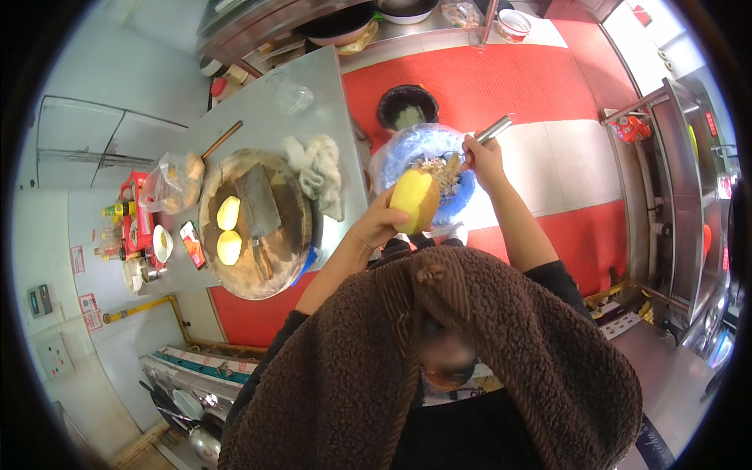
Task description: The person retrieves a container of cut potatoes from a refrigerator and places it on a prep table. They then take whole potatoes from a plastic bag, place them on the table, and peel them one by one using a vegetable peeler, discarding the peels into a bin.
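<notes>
A large potato (415,197), mostly peeled to yellow with brown skin along its right side, is gripped in my left hand (378,222). My right hand (485,163) is closed round a peeler with a shiny metal handle (496,128); its working end is hard to make out. Both hands are above a bin lined with a blue plastic bag (392,150), which has peelings and scraps (445,174) inside. To my left, two pale yellow peeled pieces (228,213) lie on a round wooden chopping board (225,274) beside a cleaver (257,202).
The board rests on a steel table (258,102) with a crumpled cloth (319,171), a plastic bag of food (176,182) and a wooden stick (222,139). Beyond the bin, a black basin (407,98) stands on red matting (501,82). Metal shelving (689,211) lines the right side.
</notes>
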### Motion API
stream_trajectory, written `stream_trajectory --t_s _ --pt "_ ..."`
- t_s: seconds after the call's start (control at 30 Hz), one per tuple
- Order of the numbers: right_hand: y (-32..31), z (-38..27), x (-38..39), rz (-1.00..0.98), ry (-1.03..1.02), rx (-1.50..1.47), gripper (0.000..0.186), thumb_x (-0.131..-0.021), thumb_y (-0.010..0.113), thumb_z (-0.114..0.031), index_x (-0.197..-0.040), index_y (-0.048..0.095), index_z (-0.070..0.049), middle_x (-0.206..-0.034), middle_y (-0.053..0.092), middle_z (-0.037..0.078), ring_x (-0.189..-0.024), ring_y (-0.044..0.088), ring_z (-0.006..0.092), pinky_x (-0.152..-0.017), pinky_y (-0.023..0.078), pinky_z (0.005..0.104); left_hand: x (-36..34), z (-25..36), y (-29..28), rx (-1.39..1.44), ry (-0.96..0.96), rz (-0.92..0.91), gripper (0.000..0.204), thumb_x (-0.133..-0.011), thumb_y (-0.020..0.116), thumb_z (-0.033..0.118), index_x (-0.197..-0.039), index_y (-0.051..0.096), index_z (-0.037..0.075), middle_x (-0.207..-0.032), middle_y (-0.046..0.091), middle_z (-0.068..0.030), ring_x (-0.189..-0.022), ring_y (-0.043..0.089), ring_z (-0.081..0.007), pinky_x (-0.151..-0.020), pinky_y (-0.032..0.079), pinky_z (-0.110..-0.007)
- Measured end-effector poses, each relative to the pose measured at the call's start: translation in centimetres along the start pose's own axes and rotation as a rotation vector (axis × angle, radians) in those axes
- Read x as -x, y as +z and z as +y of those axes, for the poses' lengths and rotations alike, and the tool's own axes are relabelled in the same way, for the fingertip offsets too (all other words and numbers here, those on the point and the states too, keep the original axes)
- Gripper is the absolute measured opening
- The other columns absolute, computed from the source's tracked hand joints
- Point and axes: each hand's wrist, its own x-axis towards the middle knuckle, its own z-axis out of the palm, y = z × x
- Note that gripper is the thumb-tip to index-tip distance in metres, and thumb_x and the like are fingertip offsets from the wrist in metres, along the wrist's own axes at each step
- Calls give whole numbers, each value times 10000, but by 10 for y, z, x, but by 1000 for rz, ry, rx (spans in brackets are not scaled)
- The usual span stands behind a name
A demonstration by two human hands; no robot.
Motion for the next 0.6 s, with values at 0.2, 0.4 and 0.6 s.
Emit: stream_trajectory --t_s 0.2,0.4,0.6 --pt "11 -32 32 -204 -268 -281 122 -877 529 -93 -831 416 -80 -667 469 39 -449 417 81 -378 411 223 -24 2 -6 378 -122 234 597 -802 541 547 -1168 484 79 -990 580 -124 -815 587 -246 -682 515 -436" --pt "38 -47 68 -588 -80 -307 148 -879 544 -91 -925 404 -69 -665 470 43 -445 420 75 -338 404 221 -53 6 1 345 -59 413 532 -818 434 601 -1000 556 117 -868 586 -75 -727 578 -241 -612 487 -379" --pt "40 -41 72 -588 -100 -317 164 -872 553 -82 -940 404 -68 -673 483 49 -445 439 69 -333 410 206 -50 4 16 341 -113 619 476 -794 433 575 -907 561 131 -814 601 -63 -671 568 -214 -519 448 -335"
